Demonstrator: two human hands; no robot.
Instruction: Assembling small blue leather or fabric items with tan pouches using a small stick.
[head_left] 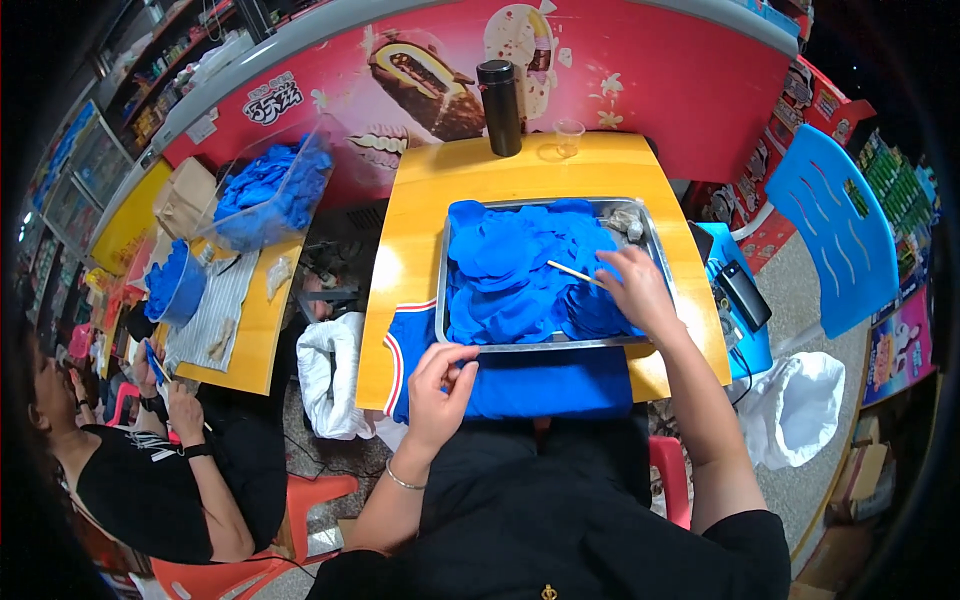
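Head view: a thin white stick point(573, 271) lies slantwise over the right half of a heap of blue fabric-like discs point(510, 255), its long axis running from upper left to lower right. Its free tip points away to the left, toward the middle of the heap, while the other end meets the wearer's right hand point(635, 288). That hand is bent over the discs with fingers partly curled; whether it grips the stick or only touches it, one cannot tell. The left hand point(440, 392), loosely curled with thumb and forefinger near each other, is at the near left corner of the metal tray point(545, 347); whether anything is pinched there cannot be told.

The tray holds the heap, its long axis left to right, with a small clear bag point(626, 220) in its far right corner. Blue cloth point(540, 388) with red and white trim shows at its near side, on a yellow table point(415, 205). A black flask point(501, 110) and a clear cup point(569, 138) stand toward the far edge. Beyond rises a red printed panel point(650, 85); a blue chair point(835, 230) is at the right, and at the left a person in black point(150, 490) sits by a second table point(255, 345)
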